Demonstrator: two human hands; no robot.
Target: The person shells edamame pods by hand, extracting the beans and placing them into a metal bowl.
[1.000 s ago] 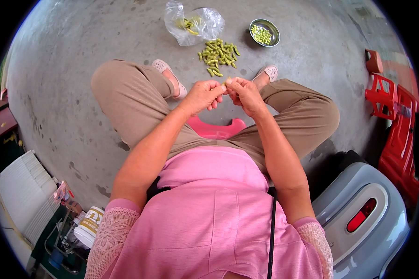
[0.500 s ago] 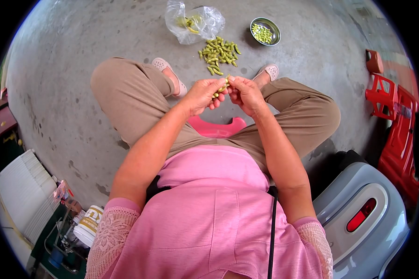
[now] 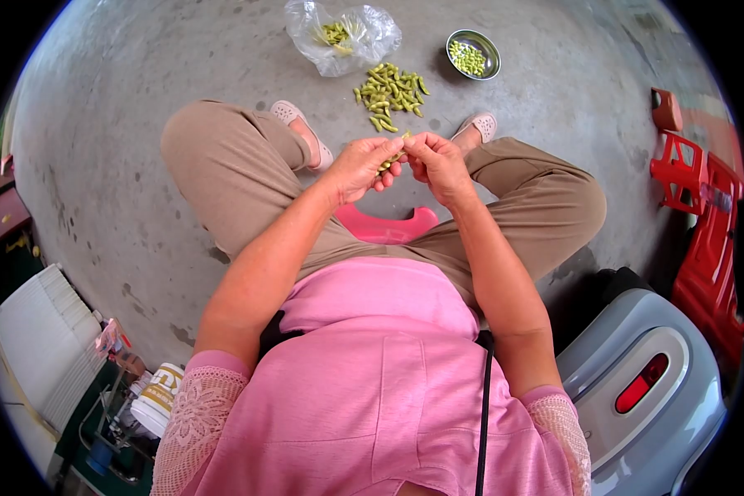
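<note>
Grey concrete floor, marked with dark spots, spreads around a seated person in a pink top and brown trousers. Between the knees, the left hand and right hand meet at the fingertips, both pinching a small green pod; more pods show beneath the curled fingers of the left. Just beyond the hands, a loose heap of green pods lies on the floor between the shoes. Behind it, slightly to the left, sits a clear plastic bag with pods inside, and to the right a metal bowl holds pale green beans. Pink plastic shows below the wrists; a red stool stands at the far right.
</note>
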